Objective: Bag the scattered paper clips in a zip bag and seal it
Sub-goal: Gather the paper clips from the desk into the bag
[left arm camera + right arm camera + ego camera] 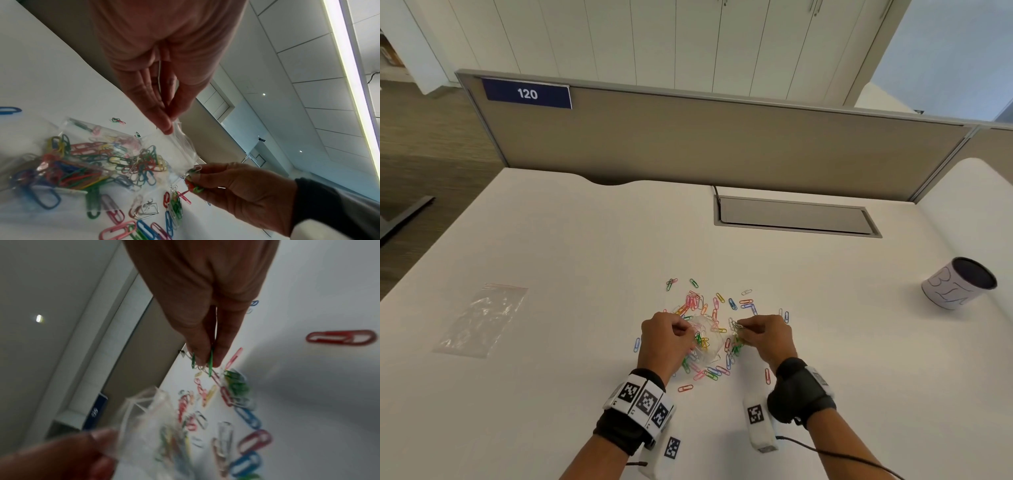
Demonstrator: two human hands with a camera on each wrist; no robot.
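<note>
A clear zip bag (705, 337) (180, 146) (148, 421) holding several coloured clips lies among the scattered paper clips (709, 305) (141, 209) (246, 418) on the white desk. My left hand (666, 339) (164, 120) pinches the bag's mouth edge and lifts it. My right hand (765, 337) (205, 360) pinches a small bunch of green, red and white clips (193, 183) just at the bag's opening.
A second, flat zip bag (482, 318) lies to the left. A white cup with a dark inside (959, 284) stands at the right. A grey cable hatch (794, 216) is set in the desk (585, 240) before the partition (722, 147).
</note>
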